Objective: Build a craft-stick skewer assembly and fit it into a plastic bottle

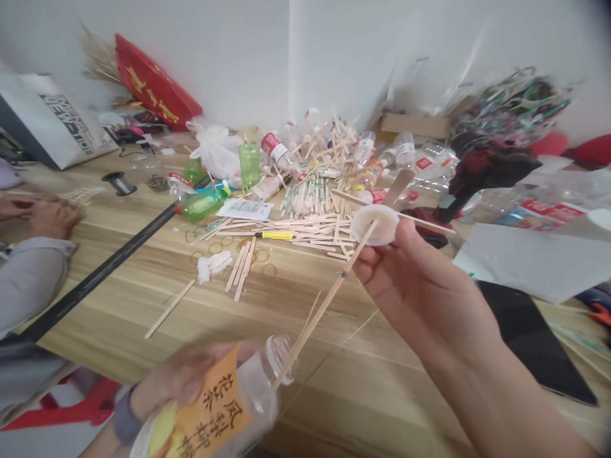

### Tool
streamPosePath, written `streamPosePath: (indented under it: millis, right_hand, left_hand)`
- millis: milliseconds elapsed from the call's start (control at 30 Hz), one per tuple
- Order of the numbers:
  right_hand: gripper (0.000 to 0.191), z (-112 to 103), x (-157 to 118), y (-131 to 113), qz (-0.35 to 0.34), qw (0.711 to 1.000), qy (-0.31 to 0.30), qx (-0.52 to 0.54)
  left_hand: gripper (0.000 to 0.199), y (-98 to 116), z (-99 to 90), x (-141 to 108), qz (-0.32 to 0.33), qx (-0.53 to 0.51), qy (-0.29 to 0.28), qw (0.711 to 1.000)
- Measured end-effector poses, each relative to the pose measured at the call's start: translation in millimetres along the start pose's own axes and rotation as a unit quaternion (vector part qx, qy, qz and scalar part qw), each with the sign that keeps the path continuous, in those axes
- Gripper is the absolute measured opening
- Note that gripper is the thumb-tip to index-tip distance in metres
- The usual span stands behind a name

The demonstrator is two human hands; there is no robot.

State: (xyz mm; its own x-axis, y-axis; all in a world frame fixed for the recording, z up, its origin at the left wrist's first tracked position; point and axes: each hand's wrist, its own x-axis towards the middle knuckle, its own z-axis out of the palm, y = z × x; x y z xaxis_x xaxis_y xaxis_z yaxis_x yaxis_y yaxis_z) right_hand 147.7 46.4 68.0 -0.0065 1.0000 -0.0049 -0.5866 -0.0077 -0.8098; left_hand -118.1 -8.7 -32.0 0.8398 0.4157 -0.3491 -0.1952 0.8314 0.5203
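Note:
My left hand [188, 372], partly blurred, is wrapped around a clear plastic bottle [258, 394] with an orange label, tilted with its mouth up and to the right. In my right hand [424, 292], a round white plastic lid [363, 224] is pinched between thumb and fingers. A long thin wooden stick [324, 302] runs from the lid's middle down into the bottle mouth, with a small dark tie on it near the lid. Flat wooden sticks [400, 186] stick out behind the lid. The right fingertips are partly hidden.
Loose craft sticks [310, 230] and several plastic bottles [203, 202] are heaped at the back. A yellow-handled tool [277, 235] and crumpled white tissue [214, 265] lie in front. At right are a black tablet [534, 343] and white paper [534, 257]. Another person's hands [50, 216] are at left.

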Motion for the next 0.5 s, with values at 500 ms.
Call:
streamPosePath:
  millis: [500]
  right_hand:
    - [0.034, -20.2, -10.7, -40.5, -0.187, 0.978, 0.06, -0.067]
  left_hand:
    - [0.067, 13.7, 23.7, 37.0, 0.017, -0.003, -0.113, 0.993]
